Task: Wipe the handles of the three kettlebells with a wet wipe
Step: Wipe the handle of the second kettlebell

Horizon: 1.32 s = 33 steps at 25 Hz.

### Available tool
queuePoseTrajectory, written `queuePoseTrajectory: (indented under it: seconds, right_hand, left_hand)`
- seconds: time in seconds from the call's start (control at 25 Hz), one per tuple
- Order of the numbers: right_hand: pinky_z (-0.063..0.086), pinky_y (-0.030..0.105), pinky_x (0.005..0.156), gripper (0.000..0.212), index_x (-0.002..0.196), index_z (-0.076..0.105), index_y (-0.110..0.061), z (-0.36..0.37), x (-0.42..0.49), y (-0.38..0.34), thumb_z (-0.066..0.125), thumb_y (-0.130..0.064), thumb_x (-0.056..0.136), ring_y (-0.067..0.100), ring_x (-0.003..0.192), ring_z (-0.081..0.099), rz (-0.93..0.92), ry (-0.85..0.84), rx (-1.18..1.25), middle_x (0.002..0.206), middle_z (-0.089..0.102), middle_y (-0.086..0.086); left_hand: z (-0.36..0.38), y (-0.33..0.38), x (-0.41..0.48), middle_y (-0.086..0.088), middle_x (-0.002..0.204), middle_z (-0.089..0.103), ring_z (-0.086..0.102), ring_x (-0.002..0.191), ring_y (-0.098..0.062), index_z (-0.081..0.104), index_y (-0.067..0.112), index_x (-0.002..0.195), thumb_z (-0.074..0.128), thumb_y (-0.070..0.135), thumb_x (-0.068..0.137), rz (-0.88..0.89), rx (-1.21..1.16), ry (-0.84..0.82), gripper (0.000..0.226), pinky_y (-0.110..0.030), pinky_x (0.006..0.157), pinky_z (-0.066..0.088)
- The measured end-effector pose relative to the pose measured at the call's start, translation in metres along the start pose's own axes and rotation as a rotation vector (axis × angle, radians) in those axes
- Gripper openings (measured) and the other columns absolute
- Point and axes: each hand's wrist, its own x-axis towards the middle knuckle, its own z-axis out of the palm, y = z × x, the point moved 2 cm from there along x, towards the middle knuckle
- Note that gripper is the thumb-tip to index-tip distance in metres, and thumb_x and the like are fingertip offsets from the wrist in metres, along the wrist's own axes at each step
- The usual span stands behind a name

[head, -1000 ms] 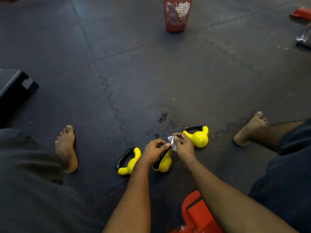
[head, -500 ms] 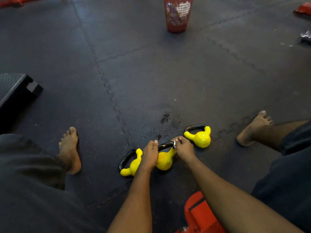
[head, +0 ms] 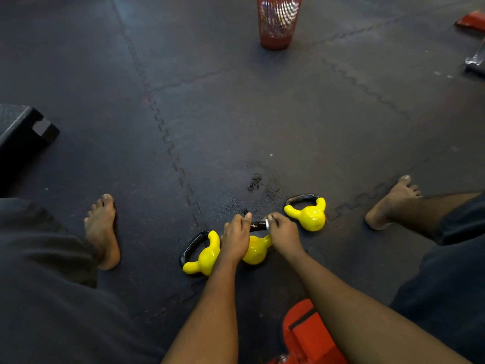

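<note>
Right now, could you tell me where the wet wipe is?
Head view, low centre: the wet wipe is pinched by the right hand on the middle kettlebell's handle.

No lettering, label, brand or number is legible anywhere.

Open floor (head: 236,114) runs ahead to the red mesh bin (head: 278,24). The left hand (head: 235,240), holding the middle kettlebell (head: 256,249), covers the gap to the left kettlebell (head: 204,256). The right hand (head: 284,232), pinching a wet wipe (head: 267,224), sits near the right kettlebell (head: 309,214). A red object (head: 307,329) lies just behind.
</note>
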Motion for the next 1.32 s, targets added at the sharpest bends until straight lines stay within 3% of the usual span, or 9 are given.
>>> queuePoseTrajectory:
  seconds: [0.24, 0.4, 0.48, 0.64, 0.76, 0.84, 0.96, 1.16, 1.32]
  right_hand:
    - [0.046, 0.038, 0.081, 0.023, 0.091, 0.067, -0.001, 0.001, 0.027, -0.027, 0.047, -0.013, 0.093, 0.036, 0.101, 0.060, 0.005, -0.389, -0.461, 0.107, 0.068, 0.022]
    - [0.035, 0.033, 0.064, 0.030, 0.067, 0.049, -0.016, 0.007, 0.000, -0.013, 0.047, -0.019, 0.097, 0.028, 0.078, 0.057, -0.004, -0.151, -0.039, 0.076, 0.062, 0.012]
    - [0.041, 0.037, 0.071, 0.028, 0.071, 0.050, -0.014, 0.004, -0.002, -0.006, 0.047, -0.017, 0.098, 0.024, 0.079, 0.055, 0.036, -0.130, 0.065, 0.077, 0.058, 0.011]
    - [0.044, 0.036, 0.090, 0.020, 0.098, 0.063, 0.002, -0.001, 0.026, -0.025, 0.046, -0.007, 0.094, 0.033, 0.109, 0.058, 0.082, -0.559, -0.338, 0.114, 0.063, 0.022]
    - [0.045, 0.034, 0.075, 0.019, 0.097, 0.062, 0.004, 0.002, 0.028, -0.037, 0.046, -0.005, 0.093, 0.026, 0.100, 0.059, 0.090, -0.694, -0.415, 0.116, 0.063, 0.023]
    - [0.043, 0.027, 0.065, 0.014, 0.094, 0.056, -0.004, 0.004, 0.027, -0.039, 0.043, -0.007, 0.096, 0.019, 0.096, 0.054, 0.057, -0.643, -0.376, 0.118, 0.061, 0.022]
    - [0.048, 0.041, 0.080, 0.016, 0.091, 0.064, -0.001, 0.009, 0.021, -0.035, 0.050, -0.008, 0.094, 0.033, 0.101, 0.061, 0.064, -0.535, -0.297, 0.108, 0.065, 0.022]
    - [0.041, 0.041, 0.082, 0.017, 0.083, 0.055, -0.019, 0.012, -0.018, -0.005, 0.048, -0.024, 0.099, 0.024, 0.082, 0.061, -0.142, 0.045, -0.063, 0.077, 0.062, -0.005]
    - [0.042, 0.034, 0.089, 0.019, 0.111, 0.063, -0.019, 0.017, -0.036, 0.004, 0.050, -0.020, 0.098, 0.018, 0.100, 0.061, -0.312, 0.188, -0.159, 0.104, 0.068, -0.002]
  left_hand:
    - [0.003, 0.001, 0.000, -0.011, 0.079, 0.051, 0.050, 0.094, -0.037, 0.038, 0.020, 0.071, 0.038, 0.045, 0.100, 0.021, -0.016, 0.010, 0.039, -0.046, 0.080, 0.040]
    - [-0.005, -0.008, 0.002, -0.014, 0.074, 0.050, 0.050, 0.081, -0.034, 0.039, 0.018, 0.068, 0.042, 0.043, 0.100, -0.026, -0.104, 0.044, 0.040, -0.047, 0.077, 0.042]
    - [-0.007, -0.010, 0.003, -0.005, 0.069, 0.047, 0.046, 0.073, -0.026, 0.038, 0.019, 0.067, 0.043, 0.043, 0.099, -0.028, -0.119, 0.049, 0.041, -0.046, 0.075, 0.042]
    - [-0.006, -0.012, 0.002, 0.002, 0.065, 0.040, 0.040, 0.072, -0.022, 0.035, 0.021, 0.065, 0.044, 0.037, 0.100, 0.015, -0.100, 0.046, 0.040, -0.042, 0.069, 0.037]
    - [-0.005, -0.015, 0.002, 0.002, 0.065, 0.040, 0.040, 0.073, -0.022, 0.034, 0.023, 0.065, 0.044, 0.036, 0.101, 0.030, -0.090, 0.036, 0.039, -0.039, 0.067, 0.034]
    - [-0.006, -0.017, 0.002, 0.001, 0.065, 0.040, 0.040, 0.072, -0.022, 0.035, 0.023, 0.065, 0.044, 0.036, 0.101, 0.023, -0.102, 0.035, 0.039, -0.041, 0.067, 0.035]
    - [-0.007, -0.018, 0.002, 0.001, 0.065, 0.040, 0.039, 0.068, -0.019, 0.037, 0.022, 0.066, 0.044, 0.037, 0.100, 0.006, -0.128, 0.044, 0.038, -0.042, 0.067, 0.037]
    - [-0.007, -0.012, 0.006, -0.003, 0.066, 0.044, 0.041, 0.067, -0.021, 0.039, 0.018, 0.066, 0.043, 0.038, 0.100, -0.006, -0.102, 0.056, 0.040, -0.045, 0.070, 0.040]
    - [-0.003, -0.008, 0.009, -0.013, 0.074, 0.054, 0.049, 0.075, -0.030, 0.047, 0.011, 0.074, 0.040, 0.039, 0.101, -0.006, -0.068, 0.035, 0.039, -0.048, 0.075, 0.042]
